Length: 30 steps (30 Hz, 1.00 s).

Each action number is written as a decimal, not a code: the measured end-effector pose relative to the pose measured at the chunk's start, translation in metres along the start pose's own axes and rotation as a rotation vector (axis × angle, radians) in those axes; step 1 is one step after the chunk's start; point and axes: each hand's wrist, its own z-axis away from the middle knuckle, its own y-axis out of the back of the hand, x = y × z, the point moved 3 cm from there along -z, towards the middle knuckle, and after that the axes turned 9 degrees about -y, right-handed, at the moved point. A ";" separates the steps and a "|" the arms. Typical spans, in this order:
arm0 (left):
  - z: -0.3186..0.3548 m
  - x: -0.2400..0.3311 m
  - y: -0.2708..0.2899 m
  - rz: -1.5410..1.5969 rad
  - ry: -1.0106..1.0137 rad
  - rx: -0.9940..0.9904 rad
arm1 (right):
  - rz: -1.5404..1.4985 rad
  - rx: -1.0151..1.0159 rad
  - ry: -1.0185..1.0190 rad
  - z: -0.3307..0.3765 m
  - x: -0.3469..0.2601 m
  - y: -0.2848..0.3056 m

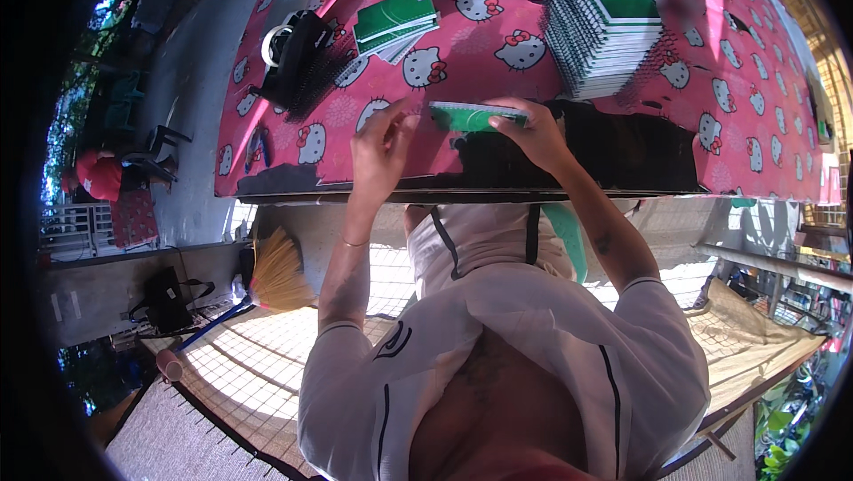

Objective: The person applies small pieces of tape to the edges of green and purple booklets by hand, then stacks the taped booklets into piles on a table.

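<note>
My right hand point(531, 133) is grasping the right end of a green-covered notebook point(468, 118), thumb in front, and holding it above the near edge of the pink cat-print tablecloth point(480, 74). My left hand point(382, 145) is hovering just left of it, fingers bent; I cannot tell whether they are pinching anything. A tall stack of green spiral notebooks point(604, 32) is standing beyond my right hand, and a black tape dispenser point(308, 42) is sitting farther left.
</note>
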 end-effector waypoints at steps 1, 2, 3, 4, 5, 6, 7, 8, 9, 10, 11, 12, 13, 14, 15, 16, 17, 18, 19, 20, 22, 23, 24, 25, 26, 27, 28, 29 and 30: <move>0.004 -0.005 -0.007 0.099 -0.022 0.051 | -0.025 0.006 0.013 0.000 0.004 0.000; 0.002 -0.008 -0.010 0.080 -0.045 0.018 | -0.036 -0.002 -0.028 0.000 0.004 0.002; 0.001 -0.010 -0.015 0.079 -0.064 -0.011 | -0.043 -0.001 -0.033 0.001 0.005 0.002; 0.001 -0.011 -0.013 0.060 -0.109 0.017 | -0.052 0.000 -0.038 0.000 0.005 0.000; 0.001 -0.010 -0.015 0.051 -0.156 0.050 | -0.049 0.004 -0.043 0.000 0.005 0.003; 0.000 -0.008 -0.017 0.043 -0.204 0.082 | -0.007 -0.007 -0.073 0.000 0.003 0.003; 0.000 -0.007 -0.019 0.024 -0.211 0.092 | -0.017 -0.017 -0.060 0.001 0.002 0.004; -0.001 -0.005 -0.019 0.001 -0.219 0.100 | -0.031 -0.027 -0.044 0.000 0.002 0.003; -0.001 -0.005 -0.020 -0.022 -0.229 0.108 | -0.045 -0.035 -0.028 0.000 0.002 0.003; -0.001 -0.005 -0.021 -0.010 -0.217 0.107 | -0.051 -0.044 -0.029 0.001 0.002 0.003; -0.002 -0.006 -0.021 0.001 -0.208 0.106 | -0.057 -0.051 -0.028 0.001 0.003 0.004; -0.003 -0.007 -0.023 0.013 -0.200 0.105 | -0.063 -0.057 -0.027 0.001 0.003 0.004; -0.003 -0.007 -0.024 0.011 -0.188 0.095 | -0.060 -0.064 -0.031 0.002 0.004 0.004; -0.005 -0.007 -0.024 0.010 -0.183 0.088 | -0.055 -0.067 -0.030 0.000 0.002 0.005; -0.006 -0.007 -0.025 0.010 -0.180 0.080 | -0.049 -0.068 -0.028 0.000 0.001 0.006; -0.005 -0.004 -0.024 0.012 -0.175 0.040 | -0.058 -0.073 -0.032 0.003 0.002 0.005; -0.010 0.000 -0.023 0.015 -0.190 0.008 | -0.059 -0.068 -0.019 0.003 0.002 0.006; -0.015 0.004 -0.020 0.017 -0.208 -0.017 | -0.056 -0.065 0.000 0.002 0.002 0.006; -0.017 0.000 -0.018 0.000 -0.254 -0.079 | -0.051 -0.044 0.044 0.003 0.003 0.005; -0.018 -0.008 -0.015 -0.023 -0.297 -0.134 | -0.066 -0.057 0.010 0.003 -0.002 0.004; -0.018 -0.020 -0.016 -0.034 -0.227 -0.284 | -0.043 -0.074 0.038 0.001 -0.005 0.004; -0.021 -0.012 -0.016 -0.016 -0.249 -0.256 | -0.037 -0.075 0.041 0.001 -0.003 0.004; -0.022 -0.002 -0.015 0.003 -0.271 -0.231 | -0.052 -0.074 0.007 0.003 -0.001 0.005; -0.027 0.004 -0.016 0.023 -0.291 -0.208 | -0.067 -0.073 -0.027 0.003 0.000 0.008; -0.029 0.000 -0.017 0.019 -0.317 -0.226 | -0.035 -0.060 0.009 0.003 -0.005 0.009; -0.029 -0.009 -0.018 0.015 -0.335 -0.250 | -0.008 -0.048 0.037 0.006 -0.009 0.010; -0.029 -0.016 -0.020 0.011 -0.353 -0.274 | 0.019 -0.037 0.065 0.008 -0.013 0.012; -0.031 -0.011 -0.021 0.037 -0.341 -0.284 | 0.036 -0.028 0.059 0.011 -0.015 0.013; -0.034 -0.007 -0.021 0.062 -0.328 -0.294 | 0.051 -0.019 0.053 0.013 -0.016 0.015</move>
